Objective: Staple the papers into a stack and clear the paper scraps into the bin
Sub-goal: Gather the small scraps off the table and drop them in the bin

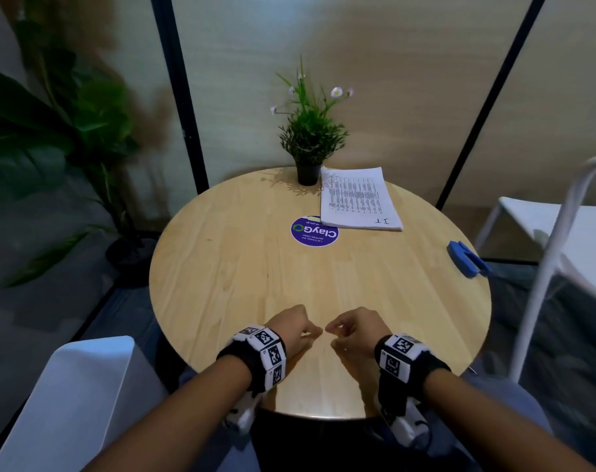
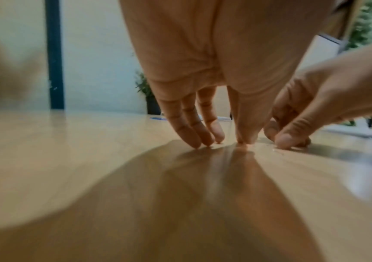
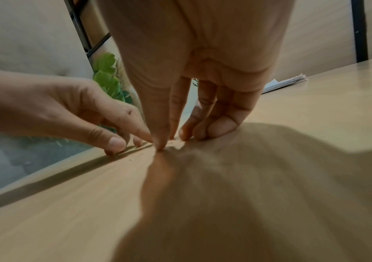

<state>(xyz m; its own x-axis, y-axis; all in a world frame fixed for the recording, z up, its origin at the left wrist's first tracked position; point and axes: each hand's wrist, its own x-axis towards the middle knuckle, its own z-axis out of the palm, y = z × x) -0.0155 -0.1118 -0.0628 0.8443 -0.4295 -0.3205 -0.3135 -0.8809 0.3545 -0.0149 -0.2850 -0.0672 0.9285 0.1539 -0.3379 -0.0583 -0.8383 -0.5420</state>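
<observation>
Printed white paper stack [image 1: 359, 201] lies at the far right of the round wooden tabletop [image 1: 242, 277], blue stapler [image 1: 467, 258] at its right edge. Left hand [image 1: 291, 327] and right hand [image 1: 356, 330] meet at the near edge, fingertips [image 2: 207, 140] curled down, pinching at tiny specks; whether either holds a scrap I cannot tell. Bin not visible
</observation>
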